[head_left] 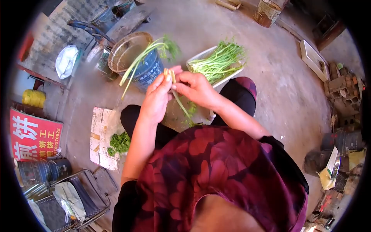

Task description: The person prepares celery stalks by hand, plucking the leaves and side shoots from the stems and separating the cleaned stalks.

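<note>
Both hands meet in front of the body around thin green stalks. My left hand [156, 96] is closed on a stalk [181, 103] whose lower part hangs down with small leaves. My right hand [197, 89] pinches the same stalks near their pale ends, its fingers close to the left fingertips. More long leafy stalks [141, 58] lie over the rim of a blue bucket [148, 71] just beyond the left hand. Past the right hand, a white basket [192, 61] holds a heap of green leafy stalks [220, 62].
Picked green leaves [119, 144] lie by a flattened cardboard piece [102, 135] at left. A red sign [34, 135], a folding chair [73, 197] and a white bag [66, 62] stand left. Bricks [348, 92] and a white tray [313, 60] are at right.
</note>
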Demonstrator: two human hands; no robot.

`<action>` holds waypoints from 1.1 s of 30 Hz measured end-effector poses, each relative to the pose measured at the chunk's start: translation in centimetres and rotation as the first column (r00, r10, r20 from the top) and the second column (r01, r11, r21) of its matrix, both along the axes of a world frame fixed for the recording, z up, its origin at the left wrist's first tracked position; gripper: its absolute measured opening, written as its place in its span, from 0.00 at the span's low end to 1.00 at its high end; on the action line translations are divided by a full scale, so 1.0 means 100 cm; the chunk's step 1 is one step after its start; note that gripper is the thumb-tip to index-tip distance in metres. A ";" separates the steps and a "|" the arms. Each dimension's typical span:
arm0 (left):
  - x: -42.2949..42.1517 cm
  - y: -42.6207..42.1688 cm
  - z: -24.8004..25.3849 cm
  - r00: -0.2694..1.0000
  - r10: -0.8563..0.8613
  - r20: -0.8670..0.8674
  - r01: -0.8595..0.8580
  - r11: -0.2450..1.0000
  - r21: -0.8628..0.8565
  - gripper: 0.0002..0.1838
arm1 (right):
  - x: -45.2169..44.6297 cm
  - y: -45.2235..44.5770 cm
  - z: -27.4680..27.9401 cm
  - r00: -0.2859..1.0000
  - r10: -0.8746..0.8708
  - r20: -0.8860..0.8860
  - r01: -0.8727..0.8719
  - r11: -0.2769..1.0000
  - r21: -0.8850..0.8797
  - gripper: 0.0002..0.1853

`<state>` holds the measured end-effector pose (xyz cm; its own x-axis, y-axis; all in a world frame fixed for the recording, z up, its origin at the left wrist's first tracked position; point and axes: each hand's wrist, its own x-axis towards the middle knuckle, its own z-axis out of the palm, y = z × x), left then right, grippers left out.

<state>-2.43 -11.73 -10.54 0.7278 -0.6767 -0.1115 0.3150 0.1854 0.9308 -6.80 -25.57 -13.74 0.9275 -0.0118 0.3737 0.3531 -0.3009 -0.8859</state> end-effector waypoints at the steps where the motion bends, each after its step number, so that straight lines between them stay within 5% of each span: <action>1: 0.001 -0.001 -0.001 0.999 -0.013 0.032 0.013 1.000 -0.018 0.22 | 0.000 0.000 0.005 0.999 0.053 0.000 -0.052 0.997 0.059 0.06; 3: 0.005 -0.002 -0.002 0.997 -0.028 0.070 0.032 0.997 -0.064 0.22 | 0.006 0.001 0.007 0.981 0.185 0.055 -0.191 0.971 0.142 0.07; 6: 0.002 -0.009 -0.002 0.996 0.022 0.086 -0.010 0.990 -0.144 0.23 | 0.009 -0.002 0.015 0.995 0.101 0.003 -0.100 0.980 0.171 0.06; 7: 0.002 -0.010 -0.004 0.994 0.038 0.101 -0.028 0.995 -0.093 0.20 | 0.007 -0.003 0.028 0.985 0.124 -0.124 -0.059 0.900 0.431 0.06; 10: 0.020 0.010 -0.029 0.959 -0.249 0.136 0.212 0.947 0.241 0.17 | 0.021 -0.039 0.043 0.975 -0.121 -0.185 0.196 0.863 0.466 0.08; 17: 0.017 0.001 -0.020 0.978 -0.207 0.033 0.205 0.977 0.058 0.15 | 0.041 -0.032 0.068 0.979 -0.054 -0.197 0.109 0.953 0.283 0.13; 20: 0.024 0.001 0.003 1.000 -0.014 0.007 0.015 0.973 -0.229 0.13 | 0.043 -0.021 0.088 0.998 -0.056 -0.039 0.068 0.858 0.509 0.12; 23: 0.037 0.017 0.033 0.999 0.049 0.002 -0.043 0.889 -0.455 0.12 | 0.028 -0.031 0.083 0.999 0.025 -0.046 -0.010 0.952 0.305 0.11; 26: 0.048 0.031 0.046 0.999 0.011 -0.043 -0.034 0.814 -0.580 0.12 | 0.010 -0.033 0.068 0.961 0.155 -0.231 -0.098 0.966 0.240 0.11; 29: 0.043 0.029 0.054 0.996 0.045 -0.078 -0.084 0.795 -0.601 0.12 | -0.002 -0.014 0.054 0.974 0.228 -0.013 -0.214 0.930 0.298 0.11; 31: 0.035 0.027 0.056 0.995 0.061 -0.082 -0.099 0.780 -0.618 0.11 | -0.018 -0.001 0.069 0.991 0.053 0.121 -0.041 0.994 -0.104 0.16; 33: 0.029 0.022 0.057 0.983 0.145 -0.115 -0.185 0.788 -0.587 0.12 | -0.021 0.011 0.071 0.920 -0.039 0.389 0.199 0.903 -0.380 0.21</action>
<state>0.44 -9.51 -4.79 0.8399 -0.4941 0.2244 0.2800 0.7488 0.6007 -8.89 -24.46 -6.65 0.7252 0.1132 0.6792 0.5637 -0.6642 -0.4911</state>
